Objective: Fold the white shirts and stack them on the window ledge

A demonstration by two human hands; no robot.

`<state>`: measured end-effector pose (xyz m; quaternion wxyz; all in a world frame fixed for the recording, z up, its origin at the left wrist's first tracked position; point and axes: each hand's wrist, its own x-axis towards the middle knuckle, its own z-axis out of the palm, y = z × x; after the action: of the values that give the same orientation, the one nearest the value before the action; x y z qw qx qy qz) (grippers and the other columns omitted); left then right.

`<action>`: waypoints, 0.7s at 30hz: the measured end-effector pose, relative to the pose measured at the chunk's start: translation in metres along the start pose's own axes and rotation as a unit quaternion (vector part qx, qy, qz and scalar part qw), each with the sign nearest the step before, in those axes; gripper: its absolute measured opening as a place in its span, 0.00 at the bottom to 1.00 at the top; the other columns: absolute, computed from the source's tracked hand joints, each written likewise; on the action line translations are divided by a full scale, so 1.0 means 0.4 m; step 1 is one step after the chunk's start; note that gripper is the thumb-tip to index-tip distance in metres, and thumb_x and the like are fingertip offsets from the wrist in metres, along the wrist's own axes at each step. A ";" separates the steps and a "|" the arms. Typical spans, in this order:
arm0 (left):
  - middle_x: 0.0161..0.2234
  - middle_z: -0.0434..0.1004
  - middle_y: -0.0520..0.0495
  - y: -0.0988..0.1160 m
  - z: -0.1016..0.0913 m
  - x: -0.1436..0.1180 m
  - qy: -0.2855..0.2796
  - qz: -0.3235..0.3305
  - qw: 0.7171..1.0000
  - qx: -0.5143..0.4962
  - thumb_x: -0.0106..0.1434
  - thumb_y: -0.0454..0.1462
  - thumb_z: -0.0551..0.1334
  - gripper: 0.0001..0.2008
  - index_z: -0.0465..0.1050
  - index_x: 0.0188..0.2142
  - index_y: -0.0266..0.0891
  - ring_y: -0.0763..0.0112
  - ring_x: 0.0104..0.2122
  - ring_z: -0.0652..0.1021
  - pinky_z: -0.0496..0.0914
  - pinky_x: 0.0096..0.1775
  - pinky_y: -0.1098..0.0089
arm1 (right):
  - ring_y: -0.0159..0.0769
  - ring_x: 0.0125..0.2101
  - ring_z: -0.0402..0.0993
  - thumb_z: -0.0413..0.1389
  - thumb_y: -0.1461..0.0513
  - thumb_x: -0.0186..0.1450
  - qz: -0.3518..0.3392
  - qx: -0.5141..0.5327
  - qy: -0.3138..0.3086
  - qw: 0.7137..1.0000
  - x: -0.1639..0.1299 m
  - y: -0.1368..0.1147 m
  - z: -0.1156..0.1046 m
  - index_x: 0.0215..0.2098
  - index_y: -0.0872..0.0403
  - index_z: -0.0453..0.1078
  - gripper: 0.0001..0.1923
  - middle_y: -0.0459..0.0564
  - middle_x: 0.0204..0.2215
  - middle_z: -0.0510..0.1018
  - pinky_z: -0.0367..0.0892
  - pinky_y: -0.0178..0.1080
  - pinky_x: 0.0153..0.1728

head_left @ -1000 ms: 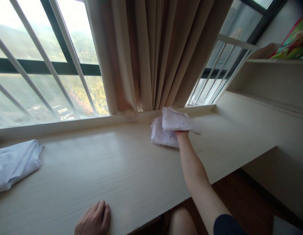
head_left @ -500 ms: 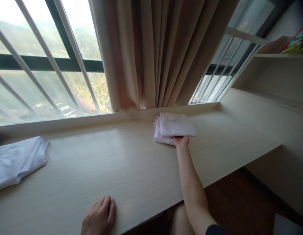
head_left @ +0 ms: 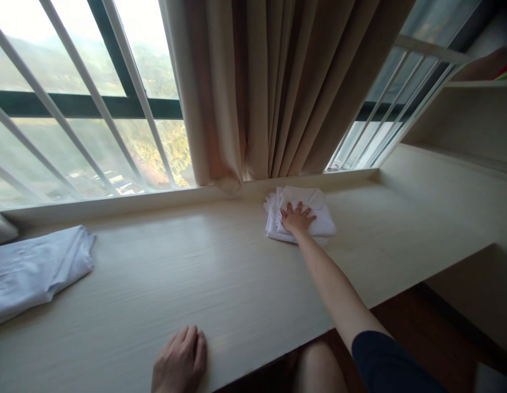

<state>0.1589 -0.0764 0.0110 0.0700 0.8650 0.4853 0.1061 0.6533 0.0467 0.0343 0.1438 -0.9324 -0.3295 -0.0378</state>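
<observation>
A small stack of folded white shirts (head_left: 324, 222) lies on the pale wooden desk (head_left: 163, 273), close to its back edge. On top of the stack my right hand (head_left: 298, 217) lies flat, palm down, with its fingers spread apart. My left hand (head_left: 180, 357) rests near the front edge of the desk, its fingers curled together in a loose fist and nothing visible in them. Farther left lies more folded white clothing (head_left: 40, 267), cut off by the view's edge and apart from both hands.
Behind the desk hangs a brown curtain (head_left: 257, 98) between barred windows (head_left: 89, 125). A shelf unit (head_left: 462, 136) stands at the right. The desk's front edge slants up to the right, above a dark floor (head_left: 417, 316). A pale object (head_left: 1, 229) sits at the far left corner.
My right hand has come out from under the front edge of the top shirt and now lies spread on it. The top shirt has settled onto the stack. My left hand stays on the desk.
</observation>
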 end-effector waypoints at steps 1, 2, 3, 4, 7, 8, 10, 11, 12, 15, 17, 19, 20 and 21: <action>0.28 0.74 0.48 -0.002 0.001 0.000 0.002 0.003 1.000 0.000 0.71 0.43 0.48 0.18 0.70 0.28 0.44 0.64 0.33 0.75 0.63 0.38 0.65 | 0.69 0.68 0.36 0.35 0.40 0.72 0.001 -0.006 -0.002 1.000 0.000 0.005 0.019 0.72 0.43 0.52 0.36 0.60 0.72 0.42 0.31 0.77 0.58; 0.28 0.74 0.48 -0.003 0.002 0.000 0.003 0.005 1.000 0.002 0.71 0.43 0.48 0.18 0.70 0.28 0.44 0.64 0.33 0.75 0.63 0.38 0.65 | 0.69 0.68 0.36 0.34 0.41 0.72 0.002 -0.009 0.002 1.000 -0.002 0.011 0.033 0.72 0.43 0.52 0.36 0.60 0.72 0.42 0.31 0.77 0.58; 0.28 0.74 0.48 -0.004 0.003 0.000 0.004 0.008 1.000 0.004 0.71 0.43 0.48 0.18 0.70 0.28 0.44 0.64 0.33 0.75 0.63 0.38 0.65 | 0.70 0.68 0.37 0.33 0.41 0.72 0.001 -0.010 0.005 1.000 -0.006 0.017 0.042 0.72 0.43 0.51 0.35 0.60 0.72 0.42 0.32 0.77 0.58; 0.29 0.74 0.48 -0.005 0.003 0.000 0.004 0.010 1.000 0.006 0.72 0.42 0.48 0.18 0.70 0.28 0.44 0.64 0.33 0.75 0.63 0.38 0.65 | 0.70 0.68 0.37 0.33 0.41 0.72 -0.003 -0.011 0.007 1.000 -0.012 0.022 0.045 0.72 0.43 0.52 0.35 0.60 0.73 0.42 0.32 0.77 0.58; 0.29 0.74 0.48 -0.004 0.000 0.000 0.004 0.014 1.000 0.007 0.72 0.42 0.49 0.18 0.70 0.29 0.44 0.63 0.33 0.75 0.63 0.38 0.64 | 0.68 0.69 0.35 0.36 0.43 0.73 -0.025 -0.021 0.038 0.999 -0.034 0.035 0.028 0.71 0.44 0.53 0.34 0.59 0.73 0.41 0.32 0.75 0.59; 0.29 0.74 0.48 -0.003 -0.002 0.000 0.005 0.013 1.000 0.005 0.72 0.42 0.49 0.18 0.70 0.29 0.44 0.63 0.33 0.75 0.63 0.38 0.64 | 0.67 0.69 0.34 0.37 0.44 0.73 -0.030 -0.025 0.058 0.998 -0.044 0.041 0.019 0.71 0.45 0.54 0.33 0.59 0.73 0.41 0.32 0.75 0.59; 0.29 0.74 0.48 -0.003 -0.002 -0.002 0.003 0.011 1.000 0.001 0.72 0.42 0.49 0.18 0.70 0.29 0.43 0.64 0.33 0.75 0.63 0.38 0.64 | 0.66 0.69 0.34 0.38 0.45 0.73 -0.029 -0.028 0.092 0.995 -0.073 0.054 0.003 0.71 0.46 0.55 0.32 0.60 0.72 0.42 0.32 0.74 0.60; 0.29 0.74 0.48 -0.003 -0.002 -0.003 0.002 0.011 1.000 -0.001 0.72 0.42 0.49 0.18 0.70 0.29 0.43 0.64 0.33 0.75 0.63 0.38 0.64 | 0.65 0.69 0.35 0.38 0.46 0.73 -0.024 -0.028 0.101 0.994 -0.091 0.061 -0.002 0.70 0.47 0.56 0.32 0.61 0.72 0.44 0.33 0.73 0.61; 0.29 0.74 0.48 -0.004 -0.001 -0.004 0.000 0.012 1.000 -0.003 0.72 0.42 0.49 0.18 0.70 0.29 0.43 0.64 0.33 0.75 0.63 0.39 0.65 | 0.65 0.69 0.37 0.38 0.47 0.73 -0.021 -0.028 0.103 0.994 -0.113 0.068 -0.004 0.70 0.47 0.57 0.32 0.62 0.72 0.45 0.34 0.73 0.61; 0.30 0.74 0.48 -0.008 0.004 -0.005 -0.003 0.015 1.000 0.000 0.72 0.42 0.48 0.18 0.70 0.30 0.43 0.63 0.34 0.75 0.62 0.39 0.64 | 0.62 0.70 0.38 0.38 0.50 0.74 -0.036 -0.026 0.098 0.994 -0.196 0.073 0.004 0.70 0.49 0.57 0.30 0.62 0.71 0.47 0.36 0.69 0.63; 0.30 0.74 0.47 -0.009 0.005 -0.004 -0.001 0.010 1.000 0.011 0.73 0.42 0.47 0.18 0.69 0.30 0.42 0.62 0.34 0.75 0.62 0.39 0.63 | 0.59 0.70 0.38 0.40 0.52 0.74 -0.058 -0.019 0.094 0.994 -0.263 0.060 0.023 0.71 0.52 0.56 0.30 0.62 0.72 0.46 0.38 0.65 0.65; 0.30 0.74 0.47 -0.003 0.000 -0.004 -0.001 0.005 1.000 0.020 0.73 0.41 0.46 0.18 0.69 0.30 0.42 0.62 0.35 0.75 0.62 0.39 0.63 | 0.56 0.71 0.38 0.42 0.55 0.73 -0.075 -0.007 0.080 0.994 -0.336 0.034 0.046 0.71 0.55 0.54 0.31 0.63 0.72 0.47 0.40 0.60 0.66; 0.31 0.75 0.47 0.002 -0.004 -0.007 -0.004 0.002 1.000 0.021 0.73 0.40 0.47 0.17 0.69 0.31 0.42 0.62 0.35 0.75 0.62 0.40 0.64 | 0.55 0.71 0.39 0.43 0.57 0.72 -0.085 0.000 0.064 0.994 -0.373 0.018 0.057 0.71 0.57 0.53 0.31 0.63 0.72 0.47 0.41 0.58 0.67; 0.31 0.75 0.47 0.008 -0.009 -0.011 -0.008 -0.001 1.000 0.020 0.72 0.40 0.48 0.17 0.69 0.31 0.42 0.63 0.35 0.75 0.62 0.40 0.64 | 0.53 0.71 0.41 0.44 0.58 0.71 -0.099 0.008 0.043 0.994 -0.410 -0.001 0.067 0.71 0.58 0.54 0.31 0.62 0.71 0.49 0.42 0.55 0.67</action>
<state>0.1585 -0.0818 0.0148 0.0570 0.8668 0.4873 0.0895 0.5246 -0.0443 -0.0184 0.1614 -0.8914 -0.4140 -0.0894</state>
